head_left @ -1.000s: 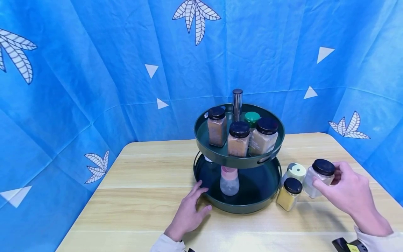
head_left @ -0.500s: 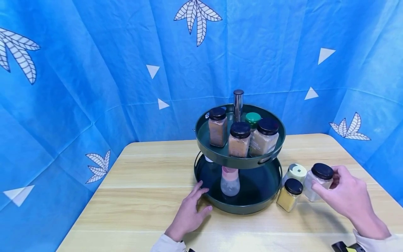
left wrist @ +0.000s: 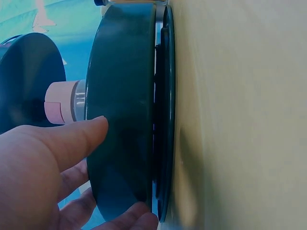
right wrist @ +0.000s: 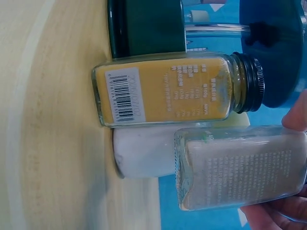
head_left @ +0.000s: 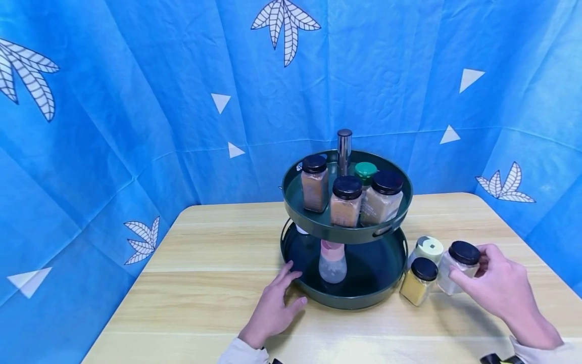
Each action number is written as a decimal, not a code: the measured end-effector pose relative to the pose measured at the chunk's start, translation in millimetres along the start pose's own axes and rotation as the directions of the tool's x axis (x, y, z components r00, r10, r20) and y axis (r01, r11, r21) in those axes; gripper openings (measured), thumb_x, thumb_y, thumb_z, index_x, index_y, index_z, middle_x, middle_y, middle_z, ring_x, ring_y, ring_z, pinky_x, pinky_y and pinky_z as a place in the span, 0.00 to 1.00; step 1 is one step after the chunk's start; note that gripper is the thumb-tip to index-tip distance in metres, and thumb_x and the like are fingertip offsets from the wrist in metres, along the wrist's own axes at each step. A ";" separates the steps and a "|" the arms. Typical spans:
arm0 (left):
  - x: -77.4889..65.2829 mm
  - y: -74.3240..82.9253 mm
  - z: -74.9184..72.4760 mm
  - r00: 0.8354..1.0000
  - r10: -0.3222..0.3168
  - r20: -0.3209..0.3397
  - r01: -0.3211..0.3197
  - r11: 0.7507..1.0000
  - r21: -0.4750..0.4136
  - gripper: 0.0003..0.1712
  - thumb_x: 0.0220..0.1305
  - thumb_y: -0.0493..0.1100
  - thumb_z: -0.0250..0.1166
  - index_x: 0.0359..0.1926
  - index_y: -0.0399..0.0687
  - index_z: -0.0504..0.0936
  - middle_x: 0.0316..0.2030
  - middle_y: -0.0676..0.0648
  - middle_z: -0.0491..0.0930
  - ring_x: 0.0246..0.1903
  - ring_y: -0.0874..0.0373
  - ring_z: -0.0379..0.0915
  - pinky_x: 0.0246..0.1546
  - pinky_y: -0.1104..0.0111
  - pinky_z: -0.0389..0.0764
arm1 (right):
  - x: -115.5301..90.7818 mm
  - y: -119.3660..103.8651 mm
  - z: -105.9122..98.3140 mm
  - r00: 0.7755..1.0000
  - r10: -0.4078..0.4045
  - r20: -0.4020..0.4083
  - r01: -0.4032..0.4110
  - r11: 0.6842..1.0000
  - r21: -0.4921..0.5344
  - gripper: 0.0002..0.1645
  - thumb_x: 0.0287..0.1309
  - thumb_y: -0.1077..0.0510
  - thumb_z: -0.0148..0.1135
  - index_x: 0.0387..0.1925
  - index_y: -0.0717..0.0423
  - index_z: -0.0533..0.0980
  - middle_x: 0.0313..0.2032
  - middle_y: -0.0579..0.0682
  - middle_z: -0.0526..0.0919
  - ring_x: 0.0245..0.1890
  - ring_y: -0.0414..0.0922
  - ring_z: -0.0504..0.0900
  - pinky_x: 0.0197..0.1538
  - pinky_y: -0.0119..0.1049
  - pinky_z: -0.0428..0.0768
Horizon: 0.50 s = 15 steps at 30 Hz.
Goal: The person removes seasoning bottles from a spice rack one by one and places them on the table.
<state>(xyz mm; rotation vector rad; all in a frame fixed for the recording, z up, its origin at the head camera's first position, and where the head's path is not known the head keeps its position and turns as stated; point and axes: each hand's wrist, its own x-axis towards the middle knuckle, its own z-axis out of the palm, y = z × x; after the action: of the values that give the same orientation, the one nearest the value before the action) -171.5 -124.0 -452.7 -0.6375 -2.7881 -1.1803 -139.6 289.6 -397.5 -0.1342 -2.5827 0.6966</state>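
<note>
One grey-filled jar [right wrist: 242, 167] with a black lid is grasped in the right hand [head_left: 504, 285], to the right of a two-tiered stand; its base appears lifted off the surface [head_left: 218, 268]. Thumb and fingers press opposite sides of the glass, a hold that leaves the base free. The left hand [head_left: 273, 308], fingers loose and clasping nothing, lies against the near left rim of the lower tray [head_left: 350, 302], probably to steady it. A yellow-filled jar [head_left: 415, 289] and a pale-lidded bottle [head_left: 429, 247] stand upright just beside that tray, within easy reach of the right hand. The raised rims of the trays presumably keep their contents from sliding off: a pink-capped bottle [head_left: 332, 270] stands in the lower, while three black-lidded jars [head_left: 314, 191] and a green-lidded one [head_left: 365, 172] occupy the upper tray [head_left: 334, 233].
</note>
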 end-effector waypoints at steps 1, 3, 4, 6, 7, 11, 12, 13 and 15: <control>-0.1 0.1 0.0 1.000 -0.003 0.001 0.003 1.000 -0.002 0.30 0.59 0.45 0.65 0.62 0.45 0.70 0.72 0.41 0.54 0.65 0.41 0.57 0.63 0.46 0.66 | -0.1 0.3 0.6 1.000 -0.002 0.002 0.002 1.000 -0.002 0.33 0.42 0.46 0.73 0.39 0.67 0.71 0.23 0.55 0.79 0.22 0.47 0.73 0.22 0.36 0.66; -0.3 0.3 0.0 1.000 -0.010 0.004 0.010 1.000 -0.006 0.30 0.59 0.45 0.65 0.62 0.46 0.70 0.72 0.42 0.54 0.65 0.41 0.57 0.63 0.46 0.66 | -0.8 1.0 1.6 1.000 -0.004 0.007 0.004 1.000 -0.003 0.34 0.41 0.46 0.73 0.39 0.68 0.70 0.23 0.55 0.79 0.22 0.47 0.73 0.21 0.36 0.67; -0.3 0.4 0.0 1.000 -0.013 0.006 0.013 1.000 -0.007 0.30 0.59 0.45 0.65 0.62 0.46 0.70 0.72 0.42 0.54 0.65 0.41 0.57 0.63 0.46 0.66 | -1.1 1.3 2.2 1.000 -0.005 0.009 0.005 1.000 -0.003 0.34 0.41 0.46 0.73 0.39 0.69 0.70 0.23 0.55 0.79 0.22 0.47 0.73 0.21 0.36 0.67; -0.4 0.7 -0.1 1.000 -0.018 0.009 0.018 1.000 -0.009 0.30 0.59 0.44 0.65 0.62 0.46 0.69 0.72 0.42 0.54 0.65 0.41 0.57 0.63 0.46 0.66 | -1.7 2.0 3.2 1.000 -0.004 0.012 0.004 1.000 -0.003 0.35 0.41 0.46 0.73 0.40 0.69 0.70 0.23 0.55 0.79 0.22 0.47 0.73 0.22 0.36 0.67; -0.5 0.7 -0.1 1.000 -0.019 0.011 0.019 1.000 -0.010 0.30 0.59 0.44 0.65 0.62 0.46 0.69 0.72 0.42 0.54 0.65 0.41 0.57 0.63 0.46 0.66 | -2.1 2.3 3.8 1.000 -0.001 0.014 0.001 1.000 -0.002 0.35 0.41 0.46 0.73 0.40 0.69 0.70 0.23 0.55 0.79 0.22 0.47 0.73 0.22 0.36 0.67; -0.3 0.0 0.2 1.000 -0.014 0.009 0.014 1.000 -0.009 0.30 0.60 0.44 0.65 0.62 0.45 0.70 0.72 0.42 0.54 0.65 0.41 0.57 0.63 0.45 0.66 | -3.0 3.5 5.9 1.000 0.013 0.020 -0.013 1.000 0.003 0.35 0.41 0.47 0.73 0.40 0.69 0.69 0.25 0.58 0.80 0.23 0.49 0.74 0.22 0.36 0.67; -0.2 0.0 0.2 1.000 -0.013 0.008 0.013 1.000 -0.008 0.30 0.59 0.45 0.65 0.62 0.45 0.70 0.72 0.42 0.54 0.65 0.41 0.57 0.63 0.45 0.65 | -3.2 3.9 6.4 1.000 0.017 0.021 -0.017 1.000 0.004 0.35 0.41 0.47 0.73 0.41 0.70 0.69 0.25 0.58 0.80 0.23 0.50 0.74 0.22 0.36 0.67; -0.2 -0.2 0.3 1.000 -0.009 0.006 0.009 1.000 -0.007 0.30 0.60 0.45 0.65 0.62 0.45 0.70 0.72 0.42 0.54 0.65 0.40 0.57 0.63 0.45 0.65 | -3.5 4.3 6.9 0.999 0.022 0.026 -0.022 1.000 0.006 0.35 0.40 0.47 0.73 0.41 0.70 0.69 0.26 0.59 0.80 0.24 0.51 0.75 0.22 0.36 0.67; 0.1 -0.7 0.6 1.000 -0.002 0.003 0.002 1.000 -0.007 0.30 0.60 0.45 0.65 0.62 0.45 0.70 0.72 0.42 0.54 0.65 0.40 0.57 0.63 0.44 0.65 | -4.1 5.2 8.0 0.999 0.026 0.031 -0.027 1.000 0.006 0.35 0.40 0.48 0.73 0.41 0.70 0.69 0.26 0.60 0.80 0.24 0.51 0.75 0.22 0.37 0.68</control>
<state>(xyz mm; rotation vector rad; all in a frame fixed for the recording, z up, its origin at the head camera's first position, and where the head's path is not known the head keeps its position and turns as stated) -171.8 -124.0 -453.6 -0.6371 -2.7889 -1.1911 -139.8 289.7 -407.9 -0.1571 -2.6124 0.7221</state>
